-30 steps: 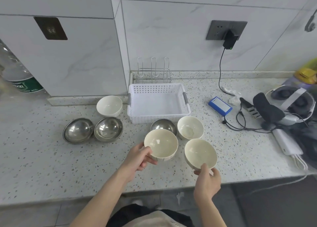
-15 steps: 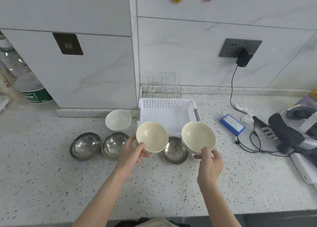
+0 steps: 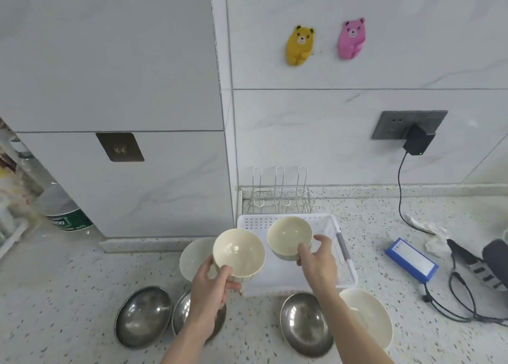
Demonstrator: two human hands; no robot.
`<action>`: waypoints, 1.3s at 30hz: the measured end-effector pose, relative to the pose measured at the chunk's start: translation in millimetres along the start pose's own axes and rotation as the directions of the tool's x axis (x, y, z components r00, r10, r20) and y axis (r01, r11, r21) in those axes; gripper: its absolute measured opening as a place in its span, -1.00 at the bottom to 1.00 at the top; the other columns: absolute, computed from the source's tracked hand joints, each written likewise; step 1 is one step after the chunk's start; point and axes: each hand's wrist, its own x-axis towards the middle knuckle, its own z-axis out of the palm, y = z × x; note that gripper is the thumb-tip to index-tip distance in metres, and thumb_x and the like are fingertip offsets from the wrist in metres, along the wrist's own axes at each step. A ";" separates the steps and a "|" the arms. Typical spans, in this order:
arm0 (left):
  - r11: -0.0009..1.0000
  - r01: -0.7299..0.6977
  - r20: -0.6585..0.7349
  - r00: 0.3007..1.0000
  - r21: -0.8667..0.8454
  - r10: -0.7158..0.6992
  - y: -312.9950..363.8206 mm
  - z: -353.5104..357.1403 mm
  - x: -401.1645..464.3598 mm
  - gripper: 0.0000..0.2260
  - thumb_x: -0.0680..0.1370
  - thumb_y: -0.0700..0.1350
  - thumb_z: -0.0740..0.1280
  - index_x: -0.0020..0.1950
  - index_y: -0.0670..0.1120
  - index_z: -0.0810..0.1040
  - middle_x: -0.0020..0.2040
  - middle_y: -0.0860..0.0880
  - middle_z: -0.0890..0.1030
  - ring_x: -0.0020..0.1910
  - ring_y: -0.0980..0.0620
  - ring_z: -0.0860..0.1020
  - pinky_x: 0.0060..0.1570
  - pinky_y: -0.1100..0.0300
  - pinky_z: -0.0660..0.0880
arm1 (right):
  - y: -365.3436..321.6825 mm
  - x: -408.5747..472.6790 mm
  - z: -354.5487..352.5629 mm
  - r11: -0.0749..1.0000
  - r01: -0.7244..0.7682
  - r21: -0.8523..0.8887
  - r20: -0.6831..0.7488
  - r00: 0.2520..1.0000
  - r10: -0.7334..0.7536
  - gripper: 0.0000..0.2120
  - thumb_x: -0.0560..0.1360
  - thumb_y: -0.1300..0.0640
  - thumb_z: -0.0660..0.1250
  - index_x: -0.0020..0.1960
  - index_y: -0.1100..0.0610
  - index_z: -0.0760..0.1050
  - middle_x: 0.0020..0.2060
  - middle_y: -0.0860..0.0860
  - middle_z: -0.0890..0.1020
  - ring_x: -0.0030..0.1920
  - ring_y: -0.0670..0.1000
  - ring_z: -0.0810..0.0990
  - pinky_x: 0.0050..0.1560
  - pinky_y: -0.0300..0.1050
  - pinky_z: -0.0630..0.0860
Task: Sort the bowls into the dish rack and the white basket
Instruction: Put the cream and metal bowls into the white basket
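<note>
My left hand (image 3: 210,289) grips a cream ceramic bowl (image 3: 238,251) by its near rim, held just left of the white basket (image 3: 347,256). My right hand (image 3: 319,262) grips a second cream bowl (image 3: 289,237) over the basket's inside. Behind the basket stands the wire dish rack (image 3: 280,196), with nothing in it. On the counter lie another white bowl (image 3: 192,259) behind my left hand, a white bowl (image 3: 368,317) at the front right, and three steel bowls (image 3: 143,315), (image 3: 182,312), (image 3: 305,322).
A blue box (image 3: 411,259), black cables (image 3: 461,300) and a dark device (image 3: 494,259) lie on the right of the speckled counter. A charger (image 3: 417,141) hangs from the wall socket. A water bottle (image 3: 63,212) stands at the left by the grey cabinet.
Both hands have lifted their cream bowls off the counter and carried them away from me; the right bowl is now over the basket. The camera has tilted upward.
</note>
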 end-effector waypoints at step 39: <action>0.998 0.031 -0.009 0.999 -0.049 -0.031 3.2 -14.7 33.7 -0.67 0.56 -0.16 0.32 0.31 0.07 0.47 -0.28 -0.26 0.70 -0.62 0.13 0.30 -0.62 0.34 0.19 | 16.3 34.5 57.7 0.981 -0.028 -0.190 0.407 0.907 0.105 -0.69 0.64 -0.03 0.05 0.26 0.15 0.27 -0.12 0.06 0.67 -0.47 0.00 0.57 -0.13 -0.09 0.50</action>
